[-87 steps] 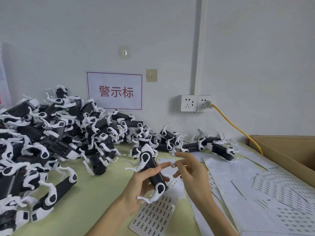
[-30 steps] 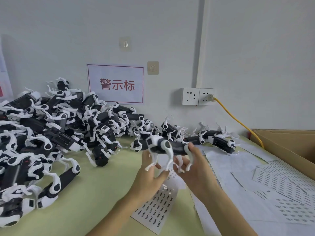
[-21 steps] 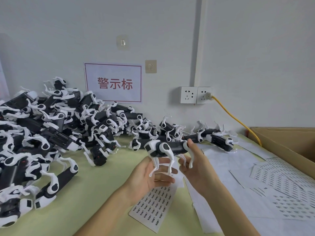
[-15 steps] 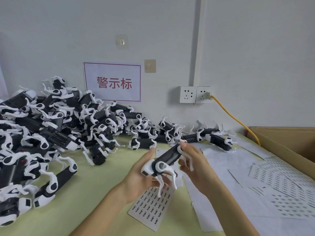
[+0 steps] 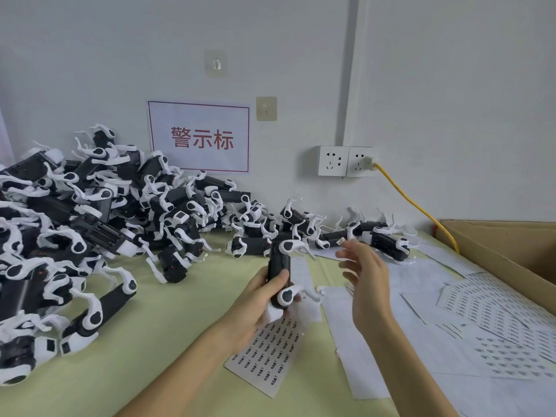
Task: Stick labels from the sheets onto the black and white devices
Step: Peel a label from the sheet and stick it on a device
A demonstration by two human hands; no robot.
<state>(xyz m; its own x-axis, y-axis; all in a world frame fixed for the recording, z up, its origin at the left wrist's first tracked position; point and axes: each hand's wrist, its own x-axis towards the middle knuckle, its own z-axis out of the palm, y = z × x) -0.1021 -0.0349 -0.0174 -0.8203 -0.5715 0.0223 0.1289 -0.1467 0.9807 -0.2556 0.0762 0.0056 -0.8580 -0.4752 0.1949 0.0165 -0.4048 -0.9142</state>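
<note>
My left hand [image 5: 255, 305] grips a black and white device [image 5: 281, 272] and holds it upright above the table, its white legs pointing right. Just to its right, my right hand [image 5: 365, 281] hovers with fingers spread and relaxed, holding nothing and apart from the device. Under the hands lies a label sheet [image 5: 270, 350] printed with rows of small labels. More label sheets [image 5: 493, 314] are spread to the right. A big heap of the same devices [image 5: 90, 212] fills the left of the table.
A few devices [image 5: 388, 239] lie along the wall behind the hands. An open cardboard box [image 5: 505, 248] stands at the right edge. A yellow cable [image 5: 415, 206] runs from the wall socket [image 5: 346, 161] down behind the box. The green tabletop [image 5: 168, 335] shows between heap and sheets.
The device went from lying level between both hands to standing upright in my left hand. My right hand let go of it and drew away to the right.
</note>
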